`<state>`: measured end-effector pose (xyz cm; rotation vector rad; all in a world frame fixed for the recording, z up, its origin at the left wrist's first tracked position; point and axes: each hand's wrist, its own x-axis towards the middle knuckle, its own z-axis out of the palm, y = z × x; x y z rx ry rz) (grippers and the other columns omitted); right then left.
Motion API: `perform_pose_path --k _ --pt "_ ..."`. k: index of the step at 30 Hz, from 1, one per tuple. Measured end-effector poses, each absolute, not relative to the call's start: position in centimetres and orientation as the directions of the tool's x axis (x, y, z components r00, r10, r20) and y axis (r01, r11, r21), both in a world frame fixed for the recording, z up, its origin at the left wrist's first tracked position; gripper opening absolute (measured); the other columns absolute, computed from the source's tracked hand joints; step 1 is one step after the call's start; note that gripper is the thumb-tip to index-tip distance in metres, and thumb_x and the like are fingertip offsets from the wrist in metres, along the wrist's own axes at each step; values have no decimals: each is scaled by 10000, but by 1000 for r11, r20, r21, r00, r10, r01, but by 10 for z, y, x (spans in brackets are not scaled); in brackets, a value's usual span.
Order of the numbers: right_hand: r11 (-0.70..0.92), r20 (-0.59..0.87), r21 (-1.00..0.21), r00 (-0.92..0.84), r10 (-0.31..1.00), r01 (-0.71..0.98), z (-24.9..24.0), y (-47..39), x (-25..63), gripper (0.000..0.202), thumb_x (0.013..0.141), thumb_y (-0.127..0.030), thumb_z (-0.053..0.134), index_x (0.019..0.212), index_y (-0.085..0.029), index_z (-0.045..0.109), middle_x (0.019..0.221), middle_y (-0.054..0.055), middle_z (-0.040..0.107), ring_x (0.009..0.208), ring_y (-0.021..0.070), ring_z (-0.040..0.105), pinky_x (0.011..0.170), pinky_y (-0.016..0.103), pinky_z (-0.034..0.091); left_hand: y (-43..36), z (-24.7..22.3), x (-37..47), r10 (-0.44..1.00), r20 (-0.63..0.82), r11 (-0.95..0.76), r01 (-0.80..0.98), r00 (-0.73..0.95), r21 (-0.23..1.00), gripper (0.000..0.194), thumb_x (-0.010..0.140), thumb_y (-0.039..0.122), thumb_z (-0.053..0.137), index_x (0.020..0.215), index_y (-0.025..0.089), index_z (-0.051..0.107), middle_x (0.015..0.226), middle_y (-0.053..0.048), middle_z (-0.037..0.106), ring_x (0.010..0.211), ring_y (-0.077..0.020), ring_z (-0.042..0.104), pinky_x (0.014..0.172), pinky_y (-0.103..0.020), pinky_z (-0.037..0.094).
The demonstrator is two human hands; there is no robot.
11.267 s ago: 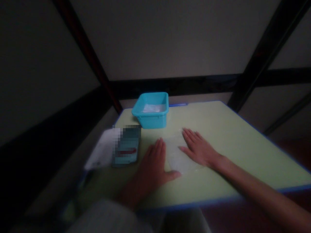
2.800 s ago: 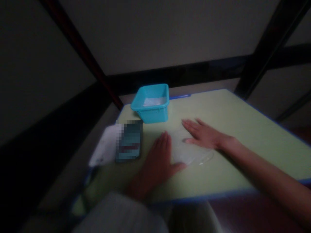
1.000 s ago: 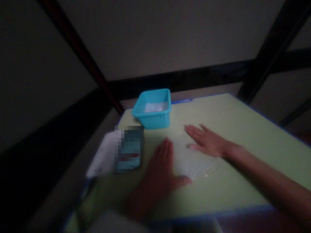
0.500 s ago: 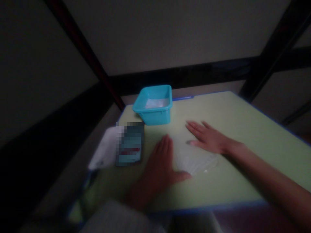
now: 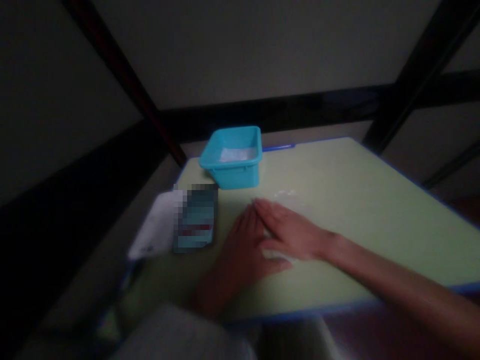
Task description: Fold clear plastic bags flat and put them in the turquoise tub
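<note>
My left hand point(image 5: 245, 245) lies flat, its thumb stretched out to the right. Beside it my right hand point(image 5: 290, 227) is also laid flat, with its fingertips and thumb meeting the left hand's fingers. Under and around the right hand is a clear plastic sheet or bag point(image 5: 288, 195), of which only glints and a faint edge show; the hands cover most of it. Both hands rest over the pale yellow-green table point(image 5: 363, 190). Neither hand grips anything.
A turquoise basket point(image 5: 240, 176) with something whitish inside stands at the table's back. Left of my hands lie a pixelated dark package point(image 5: 197, 217) and a white sheet or bag point(image 5: 157, 222). A blue strip point(image 5: 279, 148) runs along the back edge. Walls stand behind and to the left.
My right hand has slid left across the clear plastic until it meets my left hand. The left hand has stayed nearly in place. The view has shifted slightly.
</note>
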<state>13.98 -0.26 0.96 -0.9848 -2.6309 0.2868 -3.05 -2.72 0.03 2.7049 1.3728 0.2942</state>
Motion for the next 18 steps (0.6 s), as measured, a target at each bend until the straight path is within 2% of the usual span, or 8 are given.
perform_pose_path --k 5,9,12,18 --pt "724 198 -314 -704 682 614 -2 -7 132 877 876 -665 291 1437 6 223 1481 235 250 1389 272 193 1131 430 193 -26 -2 -31 815 136 -580 796 564 172 1095 614 699 616 1390 28 234 1465 -253 275 1385 -360 186 1126 -486 199" --pt "698 189 -272 -675 714 662 0 -2 143 854 884 -671 227 1431 -15 265 1484 212 251 1387 265 203 1129 431 197 -28 -2 -31 816 115 -577 808 566 118 1061 633 722 578 1379 36 264 1472 -256 256 1386 -361 169 1120 -484 209" --pt "662 175 -228 -639 749 714 0 3 152 851 892 -667 161 1419 -13 300 1483 203 254 1384 266 209 1131 419 186 -29 0 -31 832 74 -555 829 551 71 1055 629 715 584 1355 5 297 1458 -294 248 1376 -380 186 1111 -485 226" --pt "596 154 -182 -576 803 782 0 14 176 843 883 -680 136 1443 -64 271 1496 165 240 1386 266 204 1127 452 172 -29 2 -32 847 54 -531 844 528 71 1087 613 685 608 1364 -17 254 1459 -316 212 1374 -381 185 1101 -491 243"
